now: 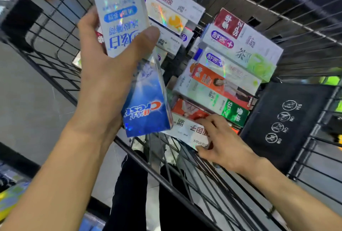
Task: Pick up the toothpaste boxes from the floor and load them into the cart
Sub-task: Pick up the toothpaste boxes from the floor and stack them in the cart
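Note:
My left hand (107, 67) is raised over the near left corner of the black wire cart (185, 190). It grips two toothpaste boxes: a white and green one (118, 14) pointing up, and a blue Crest box (146, 104) hanging below the palm. My right hand (220, 143) rests inside the cart on a white toothpaste box (187, 128) that lies flat at the near end. Its fingers curl over that box's edge. Beyond it, several toothpaste boxes (227, 67) lie stacked in rows across the cart.
A black child-seat flap (285, 119) with white warning icons stands at the cart's right end. Grey floor (31, 104) lies to the left of the cart. My dark trouser legs and shoes (138, 184) show through the wire. Colourful packs lie at the bottom left.

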